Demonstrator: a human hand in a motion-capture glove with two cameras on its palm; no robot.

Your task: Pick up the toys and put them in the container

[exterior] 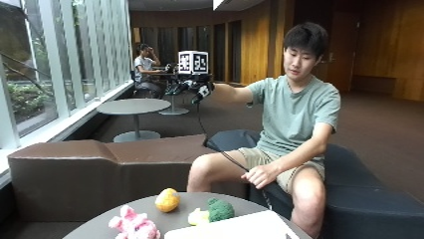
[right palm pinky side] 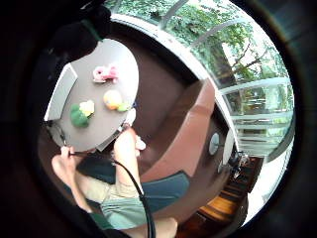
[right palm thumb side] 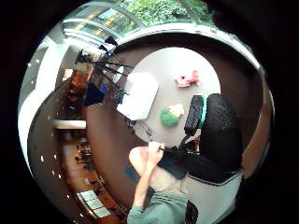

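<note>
Toys grouped on round grey bench [exterior: 199, 199], noted left to right in outside view. Pink plush toy [exterior: 134, 224] at near left edge. Orange-yellow rounded toy [exterior: 167, 199] next, further back, apart from the pink one. Green broccoli-shaped toy with pale yellow piece [exterior: 213, 211] beside that, just next to flat white container [exterior: 232, 227] at bench's right front corner. Nothing seen inside container from here; all toys on bare bench top.

Gloved right hand [exterior: 199, 90] raised high, arm stretched out at shoulder level, well above and well apart from bench. Fingers too small and dark to read: grip state cannot be told. Nothing visibly carried. Bare left hand [exterior: 260, 175] resting at knee, around a black cable.

Palm views confirm height: whole bench top far below, pink toy [right palm thumb side: 187, 79], green toy [right palm thumb side: 169, 115] and white container [right palm thumb side: 138, 95] all in frame.

Judged step: approach to first toy, nothing yet placed. Best done by lowering straight over green toy, nearest container, fingers spread before contact, closing around its body, then short carry across. Soft rounded shapes likely to roll if nudged sideways.
</note>
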